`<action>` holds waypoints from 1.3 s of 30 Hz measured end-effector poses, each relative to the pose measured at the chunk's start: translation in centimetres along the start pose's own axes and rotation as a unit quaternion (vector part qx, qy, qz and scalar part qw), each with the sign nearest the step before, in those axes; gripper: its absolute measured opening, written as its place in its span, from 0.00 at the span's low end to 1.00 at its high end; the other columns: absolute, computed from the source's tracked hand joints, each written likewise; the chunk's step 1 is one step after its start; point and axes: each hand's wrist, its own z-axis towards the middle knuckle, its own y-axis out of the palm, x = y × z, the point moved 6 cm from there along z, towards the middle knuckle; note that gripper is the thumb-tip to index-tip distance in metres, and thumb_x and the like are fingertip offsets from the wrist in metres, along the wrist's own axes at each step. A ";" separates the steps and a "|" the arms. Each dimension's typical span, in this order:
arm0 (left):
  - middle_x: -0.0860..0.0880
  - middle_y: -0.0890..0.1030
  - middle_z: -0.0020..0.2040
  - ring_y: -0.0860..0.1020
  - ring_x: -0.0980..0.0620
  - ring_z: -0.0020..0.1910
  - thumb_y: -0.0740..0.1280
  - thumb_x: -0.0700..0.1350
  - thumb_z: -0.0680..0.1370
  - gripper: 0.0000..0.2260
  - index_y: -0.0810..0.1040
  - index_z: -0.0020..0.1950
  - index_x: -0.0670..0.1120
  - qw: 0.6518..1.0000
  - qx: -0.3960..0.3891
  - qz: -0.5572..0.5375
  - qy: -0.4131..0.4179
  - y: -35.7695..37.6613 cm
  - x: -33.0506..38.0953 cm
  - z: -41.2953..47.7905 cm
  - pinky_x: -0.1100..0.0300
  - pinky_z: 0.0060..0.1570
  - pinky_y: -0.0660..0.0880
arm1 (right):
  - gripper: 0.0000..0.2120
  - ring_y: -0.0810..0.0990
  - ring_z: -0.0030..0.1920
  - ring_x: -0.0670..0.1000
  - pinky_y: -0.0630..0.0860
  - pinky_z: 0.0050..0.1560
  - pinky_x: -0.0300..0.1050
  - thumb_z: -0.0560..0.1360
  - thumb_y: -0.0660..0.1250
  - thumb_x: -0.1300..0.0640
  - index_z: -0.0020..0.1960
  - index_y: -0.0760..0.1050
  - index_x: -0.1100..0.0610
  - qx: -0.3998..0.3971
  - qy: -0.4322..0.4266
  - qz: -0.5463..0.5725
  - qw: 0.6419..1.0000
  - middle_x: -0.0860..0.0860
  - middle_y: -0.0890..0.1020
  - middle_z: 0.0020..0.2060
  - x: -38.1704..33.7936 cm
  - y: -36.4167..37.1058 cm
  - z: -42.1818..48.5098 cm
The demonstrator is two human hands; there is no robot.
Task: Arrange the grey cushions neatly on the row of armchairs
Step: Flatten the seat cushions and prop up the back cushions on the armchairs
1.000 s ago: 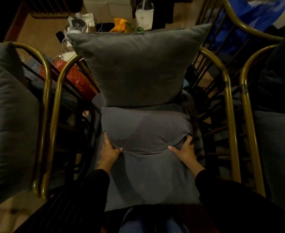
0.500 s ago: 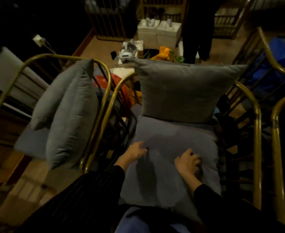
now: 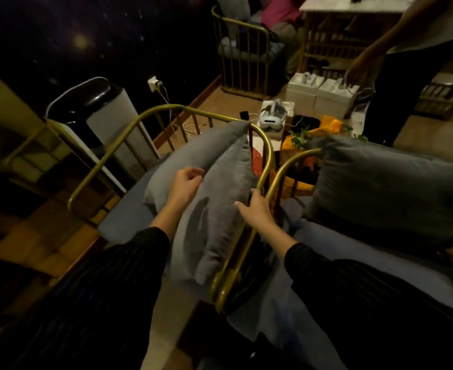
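Observation:
Two grey cushions lean together against the right armrest of the left armchair (image 3: 129, 126), a gold-railed frame. My left hand (image 3: 186, 182) pinches the top edge of the nearer grey cushion (image 3: 220, 209). My right hand (image 3: 254, 212) lies on that cushion's right side by the gold rail, fingers curled on its edge. The second cushion (image 3: 193, 153) stands behind it. On the armchair to the right, a large grey back cushion (image 3: 385, 188) stands upright over a flat seat cushion (image 3: 316, 252).
A white and black air purifier (image 3: 108, 118) stands behind the left chair. On the floor beyond lie a white headset (image 3: 272, 118), white boxes (image 3: 321, 92) and an orange bag (image 3: 329, 124). A person (image 3: 406, 62) stands at the far right near another gold chair (image 3: 244, 60).
My view has swung left from the middle armchair. Both hands left its seat cushion and moved onto the leaning cushion in the left armchair.

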 end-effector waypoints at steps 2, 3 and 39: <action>0.44 0.80 0.52 0.79 0.44 0.52 0.63 0.39 0.78 0.10 0.78 0.58 0.43 0.999 -0.009 0.044 -0.018 -2.5 -3.3 2.7 0.48 0.54 0.78 | 0.38 0.64 0.72 0.65 0.65 0.70 0.55 0.74 0.68 0.47 0.75 0.54 0.60 0.034 0.012 0.008 0.999 0.63 0.63 0.72 -2.5 2.8 1.1; 0.42 0.79 0.57 0.78 0.42 0.56 0.63 0.39 0.78 0.12 0.76 0.61 0.44 0.998 -0.019 0.056 -0.032 -3.3 -5.0 3.8 0.48 0.57 0.77 | 0.42 0.59 0.74 0.65 0.61 0.72 0.56 0.74 0.68 0.45 0.77 0.49 0.59 0.051 0.028 -0.003 0.998 0.63 0.58 0.74 -3.4 4.1 1.6; 0.47 0.67 0.76 0.65 0.44 0.74 0.53 0.74 0.72 0.39 0.65 0.75 0.52 0.898 -0.411 0.039 -0.154 0.5 -32.8 46.9 0.41 0.74 0.60 | 0.63 0.61 0.72 0.67 0.63 0.66 0.61 0.64 0.70 0.31 0.76 0.30 0.57 0.289 0.323 -0.191 0.881 0.70 0.52 0.74 -12.5 22.5 25.4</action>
